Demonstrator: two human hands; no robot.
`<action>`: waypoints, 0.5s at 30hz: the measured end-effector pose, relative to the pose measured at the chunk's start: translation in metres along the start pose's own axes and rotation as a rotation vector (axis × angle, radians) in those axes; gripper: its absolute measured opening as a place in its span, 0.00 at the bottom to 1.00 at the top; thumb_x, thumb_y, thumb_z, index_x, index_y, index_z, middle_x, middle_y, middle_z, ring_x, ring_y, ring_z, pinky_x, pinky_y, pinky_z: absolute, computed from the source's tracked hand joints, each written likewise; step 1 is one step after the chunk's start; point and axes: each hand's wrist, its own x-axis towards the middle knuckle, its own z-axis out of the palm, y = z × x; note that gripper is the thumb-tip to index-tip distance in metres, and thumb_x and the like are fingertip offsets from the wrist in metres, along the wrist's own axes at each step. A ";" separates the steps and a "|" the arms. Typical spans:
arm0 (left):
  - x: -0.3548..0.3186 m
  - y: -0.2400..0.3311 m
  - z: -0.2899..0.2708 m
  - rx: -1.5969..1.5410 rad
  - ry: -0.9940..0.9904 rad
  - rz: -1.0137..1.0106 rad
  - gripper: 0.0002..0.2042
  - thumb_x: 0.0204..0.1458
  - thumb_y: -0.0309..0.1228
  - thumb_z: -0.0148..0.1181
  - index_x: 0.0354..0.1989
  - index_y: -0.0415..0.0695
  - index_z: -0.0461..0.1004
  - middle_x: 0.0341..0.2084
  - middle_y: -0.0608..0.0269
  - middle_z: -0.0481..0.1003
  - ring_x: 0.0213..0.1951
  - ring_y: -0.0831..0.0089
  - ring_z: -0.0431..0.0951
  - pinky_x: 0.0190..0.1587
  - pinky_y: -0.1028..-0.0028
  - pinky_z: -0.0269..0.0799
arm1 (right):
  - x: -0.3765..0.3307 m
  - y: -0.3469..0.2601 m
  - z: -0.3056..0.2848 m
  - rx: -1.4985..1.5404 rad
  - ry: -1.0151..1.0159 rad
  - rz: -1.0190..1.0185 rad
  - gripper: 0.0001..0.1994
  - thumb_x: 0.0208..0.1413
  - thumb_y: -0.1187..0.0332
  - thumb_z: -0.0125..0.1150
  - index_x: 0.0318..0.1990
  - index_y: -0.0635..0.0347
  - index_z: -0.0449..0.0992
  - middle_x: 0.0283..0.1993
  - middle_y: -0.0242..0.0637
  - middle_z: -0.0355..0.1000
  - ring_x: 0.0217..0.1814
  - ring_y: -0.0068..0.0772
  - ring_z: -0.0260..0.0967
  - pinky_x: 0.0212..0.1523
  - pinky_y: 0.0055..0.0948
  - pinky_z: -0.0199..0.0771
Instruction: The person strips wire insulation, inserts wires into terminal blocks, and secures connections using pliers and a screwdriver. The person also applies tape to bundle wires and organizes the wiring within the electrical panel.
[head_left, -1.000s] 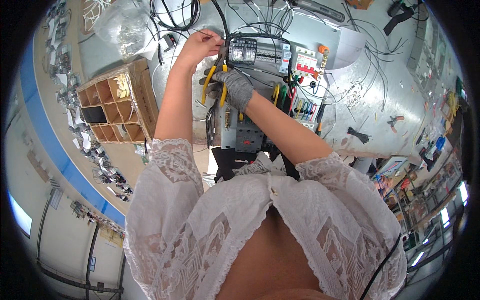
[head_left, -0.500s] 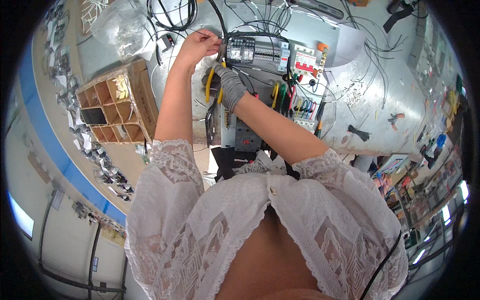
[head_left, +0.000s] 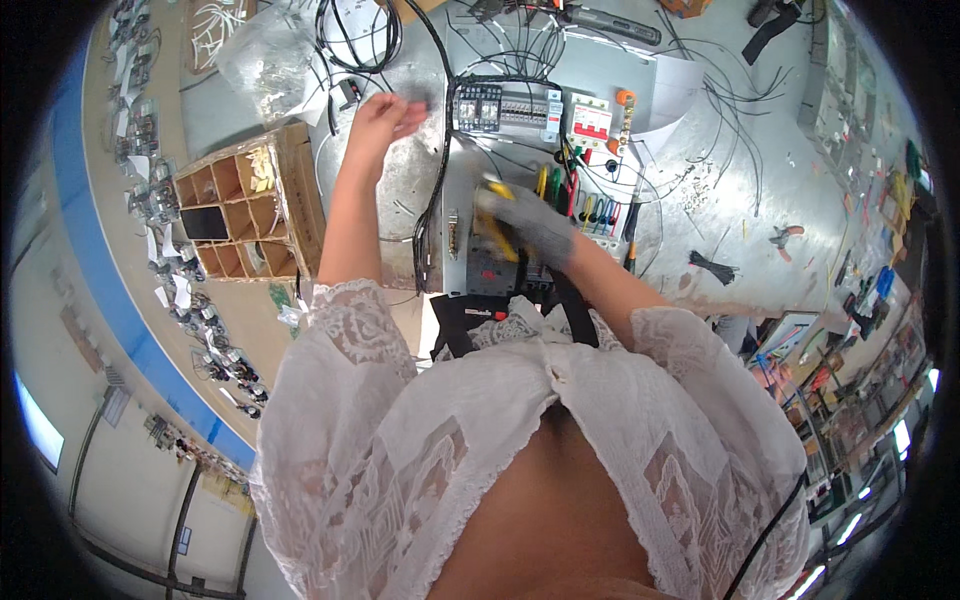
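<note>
I am seeing the left hand (head_left: 378,118) reaching up toward the upper centre of the frame, its fingers curled together beside a black wire bundle (head_left: 437,170) that is running down the metal mounting panel (head_left: 400,190); whether the fingers are actually pinching a wire I cannot tell, since the hand is blurring. The right hand (head_left: 530,222), wearing a grey glove, is sitting just below centre-top and is closing around yellow-handled pliers (head_left: 497,215), gripping them over the lower part of the panel. Just above both hands a row of grey breakers (head_left: 500,105) is sitting on a rail, with a white breaker with red parts (head_left: 590,122) to its right. Screwdrivers with coloured handles (head_left: 580,200) are lying right of the gloved hand. A cardboard compartment box (head_left: 245,205) is resting at the left of the frame, well apart from the hands.
</note>
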 end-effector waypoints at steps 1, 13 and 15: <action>-0.018 -0.003 -0.007 -0.026 0.023 0.006 0.07 0.57 0.31 0.50 0.38 0.41 0.67 0.37 0.54 0.76 0.40 0.69 0.77 0.45 0.75 0.71 | -0.025 0.004 -0.019 -0.024 0.046 -0.010 0.18 0.54 0.52 0.57 0.39 0.59 0.69 0.30 0.32 0.67 0.25 0.25 0.66 0.24 0.26 0.69; -0.270 -0.207 -0.101 0.957 -0.057 -0.581 0.12 0.45 0.34 0.61 0.30 0.37 0.72 0.18 0.54 0.75 0.24 0.64 0.77 0.30 0.68 0.71 | -0.170 0.274 -0.322 -0.543 1.388 -0.044 0.18 0.50 0.66 0.61 0.45 0.59 0.64 0.34 0.36 0.67 0.34 0.31 0.65 0.36 0.30 0.68; -0.276 -0.211 -0.088 1.063 0.089 -0.382 0.12 0.45 0.35 0.61 0.31 0.38 0.73 0.23 0.50 0.76 0.30 0.58 0.78 0.35 0.64 0.72 | -0.160 0.284 -0.319 -0.430 1.403 -0.202 0.19 0.47 0.70 0.62 0.46 0.63 0.63 0.38 0.42 0.69 0.38 0.39 0.68 0.40 0.33 0.70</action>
